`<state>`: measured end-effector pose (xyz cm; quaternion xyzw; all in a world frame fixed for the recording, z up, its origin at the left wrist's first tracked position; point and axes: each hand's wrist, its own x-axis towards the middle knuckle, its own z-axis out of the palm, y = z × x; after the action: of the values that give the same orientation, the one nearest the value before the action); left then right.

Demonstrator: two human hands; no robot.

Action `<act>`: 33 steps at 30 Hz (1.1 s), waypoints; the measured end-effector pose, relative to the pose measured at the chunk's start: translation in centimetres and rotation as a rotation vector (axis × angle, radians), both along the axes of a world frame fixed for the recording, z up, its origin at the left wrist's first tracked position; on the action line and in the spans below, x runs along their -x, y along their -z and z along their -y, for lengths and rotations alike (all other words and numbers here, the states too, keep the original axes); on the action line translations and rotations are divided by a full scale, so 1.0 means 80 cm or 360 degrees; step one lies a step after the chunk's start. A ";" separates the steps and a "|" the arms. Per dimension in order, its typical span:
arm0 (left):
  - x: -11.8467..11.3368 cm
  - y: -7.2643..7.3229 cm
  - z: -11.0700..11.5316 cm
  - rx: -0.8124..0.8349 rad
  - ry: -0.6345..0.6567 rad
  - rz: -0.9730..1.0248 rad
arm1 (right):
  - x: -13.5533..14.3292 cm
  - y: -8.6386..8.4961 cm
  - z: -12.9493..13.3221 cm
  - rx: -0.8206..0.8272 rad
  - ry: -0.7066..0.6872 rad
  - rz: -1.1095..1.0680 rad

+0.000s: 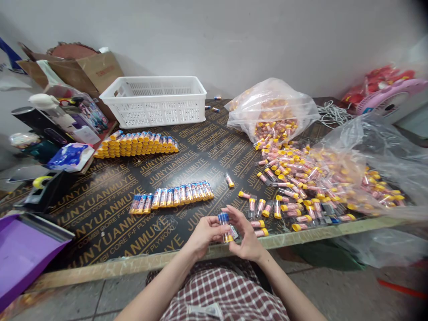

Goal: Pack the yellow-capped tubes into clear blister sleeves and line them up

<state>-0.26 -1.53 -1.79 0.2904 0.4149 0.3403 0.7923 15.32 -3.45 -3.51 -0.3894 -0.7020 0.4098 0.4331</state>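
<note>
Close to the table's front edge, my left hand (204, 234) pinches a small clear tube (225, 226) with a blue end at the top and a yellow end below. My right hand (246, 236) closes round the same tube from the other side, with a small clear piece by its fingers. Ahead and to the left stands a row of blue-topped tubes with yellow bases (177, 194). One separate tube (229, 180) lies beyond my hands. Just right of my right hand begins a loose heap of yellow-capped tubes (294, 183).
A white basket (160, 109) is at the back, with stacked tubes (137, 145) before it. A plastic bag of tubes (274, 109) stands at the back right. A purple dustpan (30, 254) and a cluttered shelf are left; a pink fan (389, 100) is far right.
</note>
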 end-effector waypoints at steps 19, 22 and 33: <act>0.003 -0.004 0.003 0.0014 -0.0054 0.0090 | 0.010 0.004 0.000 -0.0014 0.0059 -0.0134; 0.004 -0.004 0.004 0.0027 -0.0071 0.0097 | 0.016 0.001 0.000 -0.0018 0.0050 -0.0132; 0.120 -0.012 -0.051 -0.0585 -0.0917 -0.0969 | -0.013 0.018 -0.145 -0.0282 0.0674 0.1108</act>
<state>-9.85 2.51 -0.84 0.3857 0.6254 0.5138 0.4428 16.38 8.12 -4.97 -0.6018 -0.7434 0.0936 0.2765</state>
